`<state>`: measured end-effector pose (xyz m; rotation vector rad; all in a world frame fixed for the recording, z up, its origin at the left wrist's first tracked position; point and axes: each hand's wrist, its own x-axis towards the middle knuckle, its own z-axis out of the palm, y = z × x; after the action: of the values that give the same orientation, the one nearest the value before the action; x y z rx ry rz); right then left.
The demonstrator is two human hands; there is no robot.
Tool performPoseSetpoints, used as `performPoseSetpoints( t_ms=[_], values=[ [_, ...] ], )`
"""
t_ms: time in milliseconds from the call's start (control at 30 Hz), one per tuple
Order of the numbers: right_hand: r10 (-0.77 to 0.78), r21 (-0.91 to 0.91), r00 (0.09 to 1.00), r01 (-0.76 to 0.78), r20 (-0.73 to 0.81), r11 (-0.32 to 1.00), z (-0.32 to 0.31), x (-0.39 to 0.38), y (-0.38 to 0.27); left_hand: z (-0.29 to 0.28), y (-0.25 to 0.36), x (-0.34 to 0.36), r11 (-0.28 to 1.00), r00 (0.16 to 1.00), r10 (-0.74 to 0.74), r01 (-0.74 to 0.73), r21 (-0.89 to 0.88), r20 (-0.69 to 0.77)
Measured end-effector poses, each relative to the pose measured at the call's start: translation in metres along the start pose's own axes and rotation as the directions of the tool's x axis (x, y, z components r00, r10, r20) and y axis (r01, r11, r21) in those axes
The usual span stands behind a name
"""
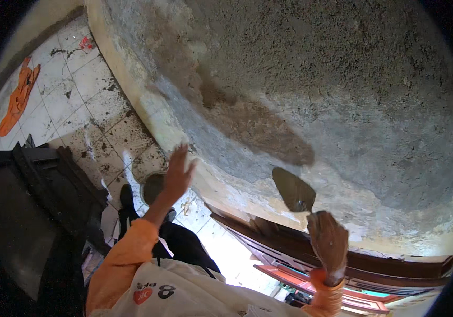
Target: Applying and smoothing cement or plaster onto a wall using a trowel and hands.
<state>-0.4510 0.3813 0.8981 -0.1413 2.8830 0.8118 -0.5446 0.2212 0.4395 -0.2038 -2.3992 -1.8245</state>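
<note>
My right hand is closed round the handle of a pointed trowel. The trowel's flat blade points up and left, close against the wall; whether it touches cannot be seen. Rough dark grey plaster covers the upper part of this wall, with a smoother, paler grey band below it and a damp brown patch running down the middle. My left hand has its fingers spread and nothing in it, beside the wall's lower left part. Below that hand, a round bucket stands on the floor, partly hidden by my arm.
Pale floor tiles at the left are spattered with dark crumbs of mortar. An orange cloth lies on them, near a small red scrap. Dark wooden furniture stands at the lower left. A brown wooden frame runs along the wall's lower right.
</note>
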Motion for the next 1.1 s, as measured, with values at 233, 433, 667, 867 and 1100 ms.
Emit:
performPoseSetpoints(
  t_ms=[233,433,667,867,1100],
  values=[
    [0.359,0.445,0.868,-0.487,0.343,0.751,0.175,-0.127,-0.014,0.008,0.084,0.162,0.996,0.977,0.048,-0.063,-0.064,-0.207],
    [0.380,0.315,0.604,-0.739,0.700,0.596,0.298,-0.258,-0.035,0.015,0.069,0.197,0.997,0.954,-0.055,0.039,-0.059,-0.296],
    [0.296,0.298,0.492,-0.805,0.819,0.512,0.330,-0.258,-0.076,-0.009,0.063,0.196,0.975,0.961,0.132,-0.081,0.207,-0.244],
    [0.193,0.427,0.649,-0.666,0.736,0.612,0.338,-0.218,-0.088,-0.015,0.066,0.192,0.941,0.954,0.146,-0.052,0.333,-0.263],
    [0.134,0.536,0.714,-0.623,0.688,0.570,0.345,-0.178,-0.084,-0.018,0.053,0.184,0.905,0.939,0.106,0.045,0.422,-0.327]
  ],
)
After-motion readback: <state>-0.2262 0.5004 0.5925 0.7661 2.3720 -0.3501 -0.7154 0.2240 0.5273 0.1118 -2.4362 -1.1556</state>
